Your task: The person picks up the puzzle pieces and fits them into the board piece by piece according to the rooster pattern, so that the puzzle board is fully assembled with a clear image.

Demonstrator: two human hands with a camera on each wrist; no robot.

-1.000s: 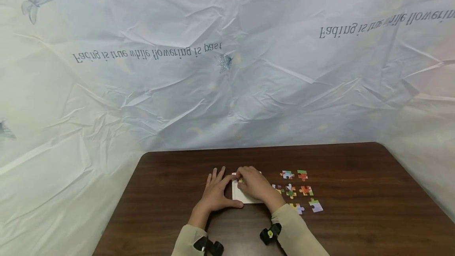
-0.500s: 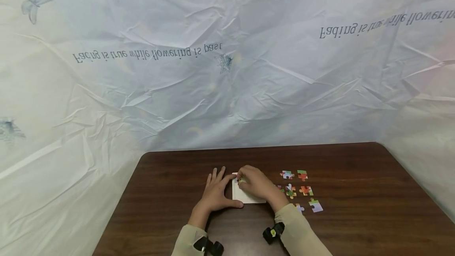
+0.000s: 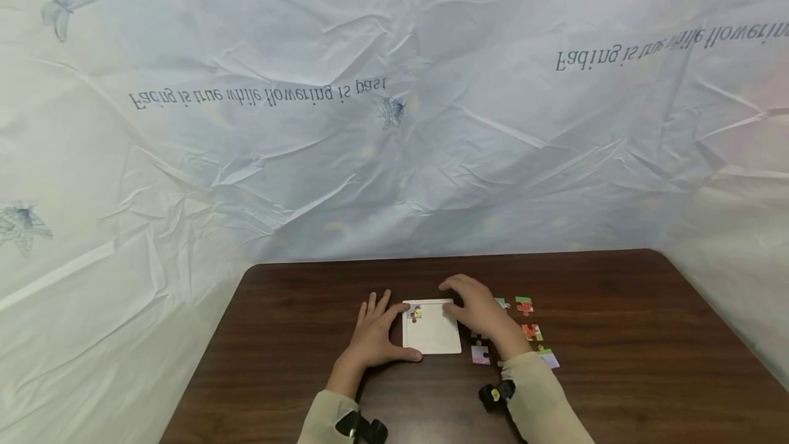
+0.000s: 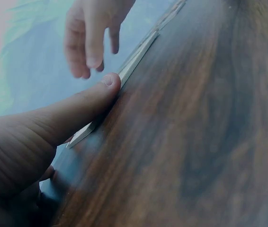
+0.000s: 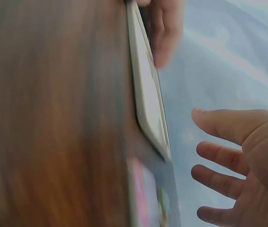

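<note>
A person in pale sleeves works at a dark wooden table, both hands at a square white puzzle tray that lies flat near the middle of the near side. The left hand is spread wide, its thumb stretched straight along the tray's near edge and its index fingertip at the far left corner, steadying the frame rather than curling round it. The right hand hangs above the tray's right side, fingers loosely parted and grasping nothing; the right wrist view shows its thumb and fingertips clear of the surface. Inside the tray, a small colored puzzle section sits in the far left corner, too small to tell whether it is one piece or more. Loose puzzle pieces lie to the right of the tray, some partly hidden by the right hand and forearm: a red and green piece, a red-orange piece and a lilac piece among them. Black wrist cameras ride on both arms. Behind the table hangs a creased pale sheet, its printed lettering upside down.
</note>
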